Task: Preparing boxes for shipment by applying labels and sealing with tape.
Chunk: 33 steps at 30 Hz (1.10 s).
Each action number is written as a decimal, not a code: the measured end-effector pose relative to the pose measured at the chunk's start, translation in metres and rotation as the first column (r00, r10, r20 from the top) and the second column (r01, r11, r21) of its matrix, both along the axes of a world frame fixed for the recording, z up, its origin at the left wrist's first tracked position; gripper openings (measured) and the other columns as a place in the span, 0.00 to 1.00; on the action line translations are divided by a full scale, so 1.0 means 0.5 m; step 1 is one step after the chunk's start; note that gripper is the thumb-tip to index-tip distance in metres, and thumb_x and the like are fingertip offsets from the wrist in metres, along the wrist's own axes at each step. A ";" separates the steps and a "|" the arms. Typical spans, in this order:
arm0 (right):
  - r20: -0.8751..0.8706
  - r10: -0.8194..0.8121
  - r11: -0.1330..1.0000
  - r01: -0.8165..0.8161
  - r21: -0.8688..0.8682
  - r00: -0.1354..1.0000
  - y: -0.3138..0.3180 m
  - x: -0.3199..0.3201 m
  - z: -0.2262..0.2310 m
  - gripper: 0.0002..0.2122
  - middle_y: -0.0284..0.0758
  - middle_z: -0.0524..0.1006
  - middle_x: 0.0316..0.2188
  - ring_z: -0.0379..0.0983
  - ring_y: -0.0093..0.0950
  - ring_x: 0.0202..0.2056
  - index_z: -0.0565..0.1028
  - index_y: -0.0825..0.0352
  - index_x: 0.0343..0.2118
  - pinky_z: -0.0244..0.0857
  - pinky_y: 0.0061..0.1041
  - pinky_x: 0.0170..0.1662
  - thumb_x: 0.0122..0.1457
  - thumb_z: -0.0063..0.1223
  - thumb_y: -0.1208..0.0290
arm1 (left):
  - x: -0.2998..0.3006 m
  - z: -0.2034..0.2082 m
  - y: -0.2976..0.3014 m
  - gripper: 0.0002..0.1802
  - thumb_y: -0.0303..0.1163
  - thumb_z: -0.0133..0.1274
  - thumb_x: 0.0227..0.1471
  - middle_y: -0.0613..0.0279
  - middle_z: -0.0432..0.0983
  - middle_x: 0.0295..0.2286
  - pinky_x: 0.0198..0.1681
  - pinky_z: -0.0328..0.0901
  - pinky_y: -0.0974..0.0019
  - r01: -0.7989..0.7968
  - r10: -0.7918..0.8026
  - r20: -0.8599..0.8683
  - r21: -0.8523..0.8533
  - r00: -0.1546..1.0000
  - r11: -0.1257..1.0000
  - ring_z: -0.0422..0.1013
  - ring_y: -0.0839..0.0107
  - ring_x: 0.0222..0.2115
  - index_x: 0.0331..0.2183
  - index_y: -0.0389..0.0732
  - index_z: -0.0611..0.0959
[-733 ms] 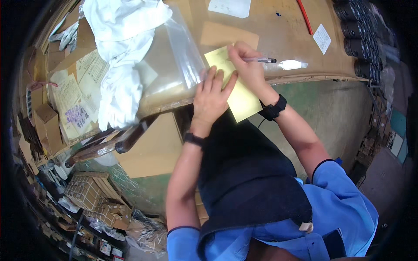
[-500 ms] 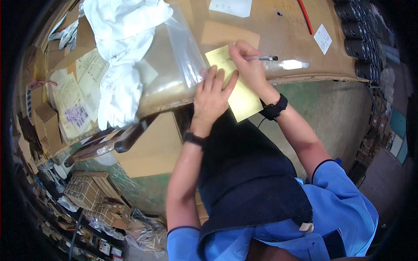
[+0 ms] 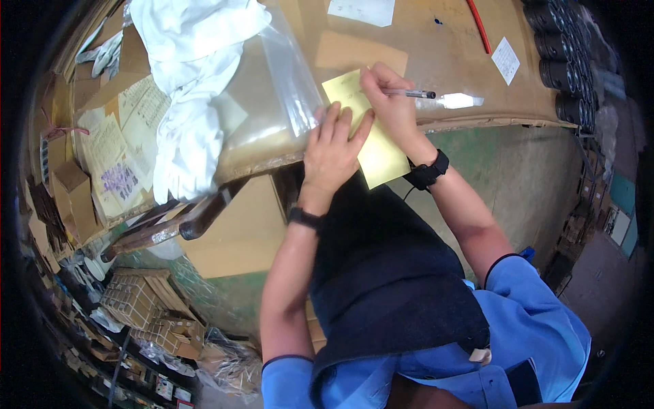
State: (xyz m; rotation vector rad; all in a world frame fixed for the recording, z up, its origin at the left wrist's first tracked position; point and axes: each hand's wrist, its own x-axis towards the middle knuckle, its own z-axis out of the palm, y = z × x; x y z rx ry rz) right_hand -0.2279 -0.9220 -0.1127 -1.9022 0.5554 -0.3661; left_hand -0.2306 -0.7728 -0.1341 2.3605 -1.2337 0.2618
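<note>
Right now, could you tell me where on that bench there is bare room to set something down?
The bare brown top between the yellow sheet and the red stick is free. There is a smaller patch between the pen and the small white slip. The left is crowded with the clear bag, the white cloth and papers.

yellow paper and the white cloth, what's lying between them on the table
In the head view, a clear plastic bag lies between the yellow paper and the white cloth. The left hand rests at the bag's edge and presses on the paper.
</note>
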 end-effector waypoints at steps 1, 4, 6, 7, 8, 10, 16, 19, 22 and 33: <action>-0.014 0.005 1.000 -0.005 -0.030 1.000 0.000 -0.001 0.004 0.14 0.29 0.59 0.11 0.52 0.15 0.17 0.64 0.69 0.18 0.50 0.20 0.19 0.57 0.51 0.69 | -0.001 0.001 0.000 0.29 0.26 0.50 0.40 0.59 0.68 0.40 0.44 0.62 0.58 -0.003 0.003 -0.013 0.006 1.000 1.000 0.65 0.60 0.47 0.49 0.52 0.74; -0.023 -0.004 0.999 0.003 -0.032 1.000 0.001 -0.002 0.005 0.14 0.30 0.58 0.11 0.52 0.16 0.17 0.64 0.69 0.18 0.50 0.20 0.19 0.57 0.51 0.69 | 0.001 0.000 0.000 0.29 0.26 0.50 0.40 0.60 0.68 0.40 0.44 0.62 0.58 -0.007 0.007 -0.009 0.003 1.000 1.000 0.65 0.59 0.47 0.49 0.52 0.74; -0.020 -0.016 1.000 0.016 -0.005 1.000 0.000 -0.003 0.000 0.14 0.30 0.58 0.11 0.51 0.16 0.16 0.64 0.70 0.18 0.50 0.20 0.18 0.56 0.51 0.69 | 0.000 0.000 -0.001 0.29 0.26 0.50 0.40 0.59 0.68 0.40 0.43 0.62 0.59 -0.005 0.005 -0.011 -0.003 1.000 1.000 0.65 0.59 0.47 0.49 0.52 0.74; -0.007 -0.023 0.999 0.023 -0.025 1.000 -0.003 -0.004 -0.003 0.14 0.30 0.58 0.11 0.51 0.16 0.16 0.64 0.70 0.18 0.50 0.21 0.18 0.57 0.51 0.70 | -0.001 0.000 -0.001 0.29 0.26 0.50 0.40 0.59 0.68 0.40 0.43 0.62 0.59 -0.002 0.002 -0.015 -0.011 1.000 1.000 0.65 0.59 0.47 0.49 0.52 0.74; 0.007 -0.031 0.999 0.031 -0.045 1.000 -0.005 -0.005 -0.005 0.14 0.30 0.58 0.11 0.51 0.16 0.16 0.64 0.70 0.18 0.50 0.21 0.18 0.57 0.51 0.70 | -0.001 -0.001 -0.002 0.29 0.26 0.50 0.40 0.59 0.68 0.40 0.43 0.62 0.59 -0.004 0.003 -0.016 -0.011 1.000 1.000 0.65 0.59 0.47 0.49 0.52 0.74; 0.003 -0.026 0.999 0.026 -0.036 1.000 -0.003 -0.004 -0.005 0.14 0.30 0.58 0.11 0.51 0.16 0.16 0.63 0.70 0.18 0.49 0.21 0.18 0.57 0.50 0.70 | 0.000 -0.002 -0.001 0.30 0.26 0.50 0.39 0.59 0.68 0.40 0.43 0.62 0.58 0.004 -0.004 -0.007 -0.004 1.000 1.000 0.65 0.59 0.47 0.50 0.52 0.73; 0.048 0.000 0.999 -0.001 0.041 0.999 -0.015 -0.001 -0.008 0.16 0.26 0.58 0.11 0.51 0.14 0.17 0.62 0.69 0.17 0.48 0.20 0.19 0.57 0.52 0.68 | 0.001 0.000 -0.004 0.32 0.27 0.52 0.38 0.57 0.68 0.41 0.48 0.60 0.55 0.004 -0.004 -0.016 -0.004 1.000 1.000 0.64 0.58 0.49 0.51 0.51 0.72; 0.092 0.026 0.977 -0.045 0.207 0.995 -0.030 -0.003 0.000 0.16 0.22 0.58 0.13 0.50 0.12 0.19 0.61 0.67 0.16 0.47 0.17 0.21 0.58 0.52 0.69 | -0.002 0.011 -0.005 0.33 0.28 0.54 0.36 0.55 0.67 0.43 0.53 0.57 0.51 -0.021 0.021 -0.099 0.001 0.995 1.000 0.62 0.56 0.50 0.50 0.49 0.72; 0.043 0.080 0.965 -0.088 0.249 0.996 -0.021 -0.013 0.002 0.17 0.19 0.57 0.15 0.50 0.10 0.20 0.61 0.65 0.16 0.46 0.15 0.22 0.58 0.52 0.70 | 0.001 0.010 -0.010 0.35 0.28 0.55 0.35 0.52 0.66 0.44 0.55 0.54 0.49 -0.029 0.027 -0.080 -0.012 0.996 1.000 0.61 0.54 0.50 0.51 0.48 0.71; 0.037 0.136 0.980 -0.140 0.139 0.990 -0.003 -0.016 -0.023 0.15 0.22 0.58 0.14 0.52 0.13 0.20 0.64 0.67 0.18 0.48 0.17 0.22 0.56 0.55 0.69 | 0.001 -0.008 0.001 0.22 0.33 0.55 0.36 0.50 0.67 0.45 0.56 0.53 0.46 -0.005 0.003 -0.105 -0.012 0.994 1.000 0.60 0.52 0.52 0.39 0.44 0.77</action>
